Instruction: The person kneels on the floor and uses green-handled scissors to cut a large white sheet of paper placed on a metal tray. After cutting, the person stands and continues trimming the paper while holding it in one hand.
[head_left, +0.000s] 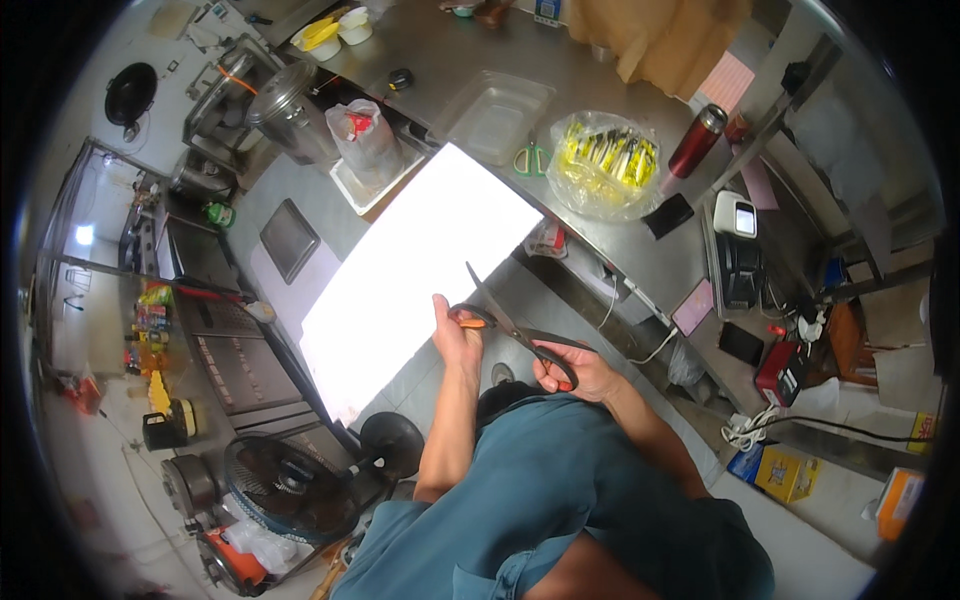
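Black-handled scissors (515, 331) are spread wide between my two hands. My left hand (459, 336) grips one handle loop, its thumb raised, with a small orange piece by the fingers. My right hand (581, 371) holds the other loop; one blade lies across its fingers. A large, bright white sheet or board (420, 270) lies beyond the scissors, reaching from lower left to the metal counter. Whether my left hand also touches it I cannot tell.
On the steel counter (442, 45) are a clear plastic tray (491, 112), green-handled scissors (532, 160), a bag of yellow packets (604, 165), a red thermos (697, 141) and a black phone (668, 216). A fan (292, 487) stands lower left; a lidded steel pot (289, 109) is upper left.
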